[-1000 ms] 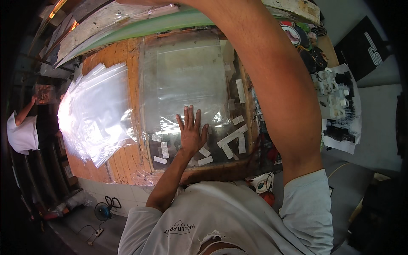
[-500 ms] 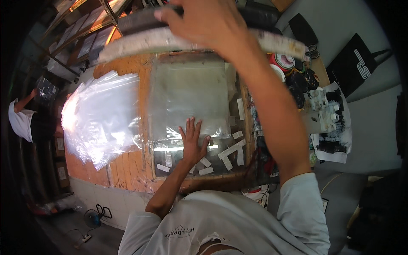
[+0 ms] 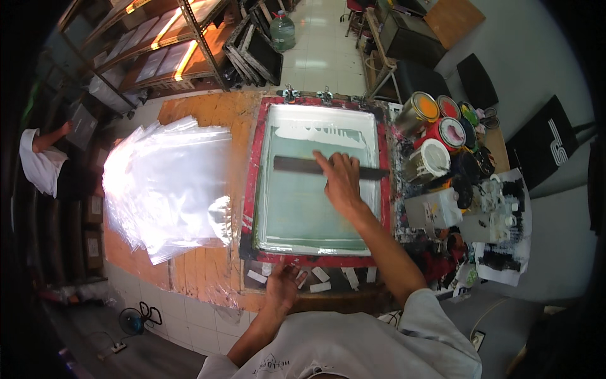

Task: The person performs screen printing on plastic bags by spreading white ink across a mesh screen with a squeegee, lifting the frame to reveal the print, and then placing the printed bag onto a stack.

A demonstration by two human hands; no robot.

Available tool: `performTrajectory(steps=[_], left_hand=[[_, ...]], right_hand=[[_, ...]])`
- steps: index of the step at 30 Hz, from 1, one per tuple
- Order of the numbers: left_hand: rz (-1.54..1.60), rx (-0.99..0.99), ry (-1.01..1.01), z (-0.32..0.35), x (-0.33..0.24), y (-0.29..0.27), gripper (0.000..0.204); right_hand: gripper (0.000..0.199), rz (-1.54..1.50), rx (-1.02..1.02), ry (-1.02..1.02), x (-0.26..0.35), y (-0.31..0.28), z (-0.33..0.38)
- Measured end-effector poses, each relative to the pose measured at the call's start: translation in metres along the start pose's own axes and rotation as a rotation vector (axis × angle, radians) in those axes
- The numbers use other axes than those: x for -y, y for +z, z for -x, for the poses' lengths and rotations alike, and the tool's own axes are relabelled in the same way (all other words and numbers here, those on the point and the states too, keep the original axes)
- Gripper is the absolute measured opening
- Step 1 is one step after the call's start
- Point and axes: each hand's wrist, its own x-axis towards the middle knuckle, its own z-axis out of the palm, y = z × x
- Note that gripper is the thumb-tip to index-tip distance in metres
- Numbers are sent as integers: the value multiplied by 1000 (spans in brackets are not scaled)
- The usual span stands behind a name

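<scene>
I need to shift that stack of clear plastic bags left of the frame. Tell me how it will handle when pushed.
The stack of clear plastic bags is fanned unevenly, so a push would probably slide the top sheets apart. The film looks thin and glossy, likely floppy and slippery. It probably weighs little, and its lower edge overhangs the wooden table, so sheets might slip off.

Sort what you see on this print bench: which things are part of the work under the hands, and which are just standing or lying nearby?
In use:
- right hand on the dark squeegee
- red-framed printing screen
- left hand at the screen's near edge

Lying about:
- stack of clear plastic bags
- open paint cans
- white tape strips
- floor fan
</scene>
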Motion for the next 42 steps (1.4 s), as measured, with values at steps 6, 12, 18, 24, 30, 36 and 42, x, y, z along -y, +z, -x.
performTrajectory(steps=[6,12,18,24,30,36,42], left_hand=[[-18,-45,83,13,1,16,19],[-48,-31,127,28,4,17,24],[-138,97,153,34,1,15,26],[-161,63,118,27,-1,12,32],[-173,35,141,11,4,7,38],[-141,-27,148,-8,8,1,46],[-213,-17,145,3,6,12,62]], right_hand=[[73,206,-181,-69,-65,73,-105],[72,303,-19,16,-52,92,-118],[72,230,144,57,-7,34,-34],[71,130,79,-11,90,-4,110],[62,160,126,20,109,-7,151],[71,177,125,5,88,24,152],[72,134,51,-1,60,42,108]])
